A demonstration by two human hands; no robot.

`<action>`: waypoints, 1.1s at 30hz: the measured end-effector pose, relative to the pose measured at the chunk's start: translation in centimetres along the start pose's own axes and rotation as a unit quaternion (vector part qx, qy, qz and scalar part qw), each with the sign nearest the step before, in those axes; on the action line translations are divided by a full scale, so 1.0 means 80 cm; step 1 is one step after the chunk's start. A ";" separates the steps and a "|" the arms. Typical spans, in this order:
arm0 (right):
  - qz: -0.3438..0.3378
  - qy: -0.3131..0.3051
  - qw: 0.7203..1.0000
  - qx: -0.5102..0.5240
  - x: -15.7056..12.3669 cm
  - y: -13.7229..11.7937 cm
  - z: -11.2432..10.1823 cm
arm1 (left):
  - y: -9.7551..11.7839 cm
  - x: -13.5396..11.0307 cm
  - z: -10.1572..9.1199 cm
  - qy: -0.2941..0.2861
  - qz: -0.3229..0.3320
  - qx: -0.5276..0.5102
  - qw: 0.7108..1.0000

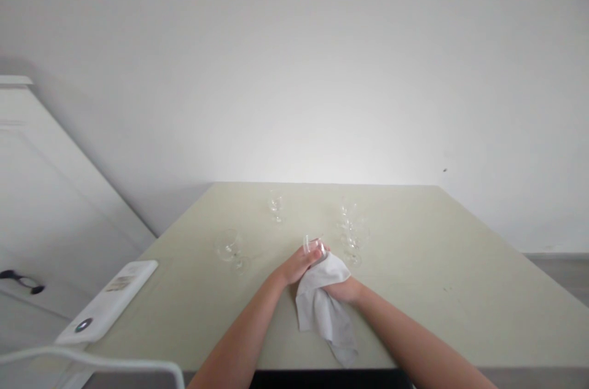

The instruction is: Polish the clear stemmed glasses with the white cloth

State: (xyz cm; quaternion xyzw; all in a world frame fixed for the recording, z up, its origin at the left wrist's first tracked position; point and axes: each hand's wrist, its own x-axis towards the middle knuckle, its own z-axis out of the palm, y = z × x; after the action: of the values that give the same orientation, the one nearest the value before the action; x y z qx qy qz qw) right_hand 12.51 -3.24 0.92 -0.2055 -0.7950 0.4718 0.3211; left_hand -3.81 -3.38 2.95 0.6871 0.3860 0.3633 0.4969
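Note:
A clear glass (313, 245) is held above the middle of the table, its rim upward. My left hand (299, 263) is closed around its side. From the right, my right hand (341, 288) grips a light grey cloth (317, 303) against the lower part of the glass. The cloth covers most of those fingers and hangs down toward the table's front edge. To the left of my hands is a stemmed glass (229, 246). Another stemmed glass (276, 202) stands farther back. Just right of my hands, a stemmed glass (358, 235) overlaps one behind it (346, 210).
The pale table (437, 291) reaches back to a white wall (322, 70). A white flat device (110, 300) lies at the table's left edge. Beyond it is a white cabinet (50, 192) with a dark handle (22, 281). A white curved bar (101, 363) crosses the lower left.

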 end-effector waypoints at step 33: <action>-0.002 -0.002 0.998 -0.070 -0.004 0.020 0.000 | 0.004 -0.001 0.001 0.005 -0.002 0.007 1.000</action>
State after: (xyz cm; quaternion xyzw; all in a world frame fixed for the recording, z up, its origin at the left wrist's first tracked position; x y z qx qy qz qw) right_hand 12.80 -2.67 -0.57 -0.2251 -0.8273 0.4148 0.3049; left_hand -3.73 -3.59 3.21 0.6878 0.3929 0.3628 0.4908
